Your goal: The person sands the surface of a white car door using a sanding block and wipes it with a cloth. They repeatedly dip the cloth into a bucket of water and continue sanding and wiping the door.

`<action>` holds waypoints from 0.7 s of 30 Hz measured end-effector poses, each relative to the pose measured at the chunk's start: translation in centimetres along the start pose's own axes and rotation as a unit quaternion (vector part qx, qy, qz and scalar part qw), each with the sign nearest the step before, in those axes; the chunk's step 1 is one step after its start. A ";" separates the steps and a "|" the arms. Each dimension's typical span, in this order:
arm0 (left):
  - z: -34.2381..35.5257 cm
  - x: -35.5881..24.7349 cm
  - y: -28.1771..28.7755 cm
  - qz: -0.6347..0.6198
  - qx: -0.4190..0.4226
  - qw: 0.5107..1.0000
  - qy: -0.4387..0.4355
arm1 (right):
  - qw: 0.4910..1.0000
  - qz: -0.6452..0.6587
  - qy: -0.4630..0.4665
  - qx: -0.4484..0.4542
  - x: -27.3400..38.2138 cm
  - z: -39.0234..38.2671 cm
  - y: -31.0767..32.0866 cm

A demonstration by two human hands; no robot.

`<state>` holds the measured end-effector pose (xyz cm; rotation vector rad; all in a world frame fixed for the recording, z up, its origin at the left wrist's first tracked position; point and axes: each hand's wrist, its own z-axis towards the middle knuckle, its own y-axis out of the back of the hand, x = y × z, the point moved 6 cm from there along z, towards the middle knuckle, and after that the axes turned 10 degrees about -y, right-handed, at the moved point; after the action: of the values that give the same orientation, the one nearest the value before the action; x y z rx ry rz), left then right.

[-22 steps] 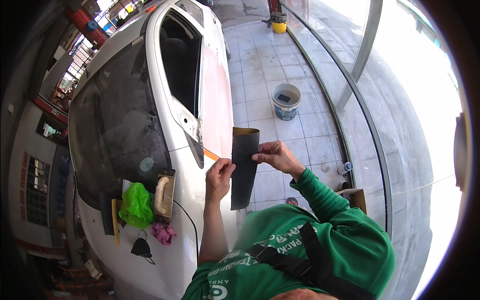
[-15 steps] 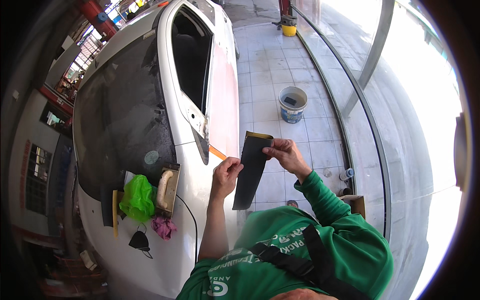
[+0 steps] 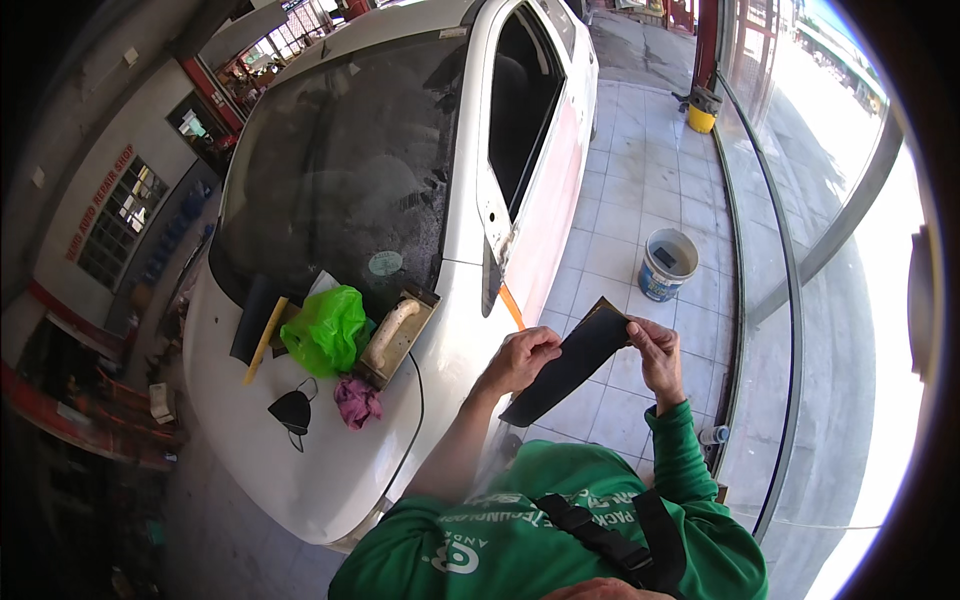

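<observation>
A black sheet of sandpaper (image 3: 572,362) with a yellowish back edge slants in front of my chest, above the tiled floor beside the car. My right hand (image 3: 656,358) pinches its upper right corner between thumb and fingers. On the opposite long edge, my left hand (image 3: 524,360) has its fingers curled together against the sheet. Left of my arm, the white car's hood (image 3: 290,490) carries a hand sanding block (image 3: 398,335) with a worn handle, a bright green plastic bag (image 3: 328,328), a crumpled pink cloth (image 3: 357,402) and a black face mask (image 3: 292,411).
A yellow strip (image 3: 265,342) and a dark sheet (image 3: 252,318) lie by the windshield (image 3: 350,150). On the tiles stand a white-and-blue bucket (image 3: 660,280), with a dark piece inside, and a yellow container (image 3: 703,112). Framed glass (image 3: 765,170) runs along the right.
The view has swung left, so the car and bucket appear farther right. The sandpaper now tilts more to the right, and both hands stay at it.
</observation>
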<state>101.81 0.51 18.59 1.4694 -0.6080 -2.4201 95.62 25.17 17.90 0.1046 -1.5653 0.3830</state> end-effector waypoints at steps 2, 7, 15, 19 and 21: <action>0.1 -0.1 -0.1 -0.003 -0.002 1.000 -0.012 | 1.000 -0.023 -0.002 -0.007 -0.3 0.2 0.5; 0.6 -0.6 0.5 0.008 -0.045 0.999 -0.029 | 0.991 0.098 -0.058 0.073 -0.9 -0.2 -2.1; 1.1 -0.8 0.9 -0.021 -0.067 0.998 0.005 | 0.985 -0.109 -0.105 0.082 -4.9 -1.5 -4.0; 0.8 -1.7 1.1 0.007 -0.114 0.992 -0.044 | 0.987 -0.018 -0.111 0.110 -4.6 -1.4 -4.7; 1.0 -1.0 1.2 -0.040 -0.119 0.992 0.004 | 0.988 -0.012 -0.116 0.106 -4.5 -1.8 -5.2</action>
<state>101.42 0.12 20.35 1.4274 -0.2510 -2.4440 99.09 20.03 14.38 0.3416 -1.7464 0.5325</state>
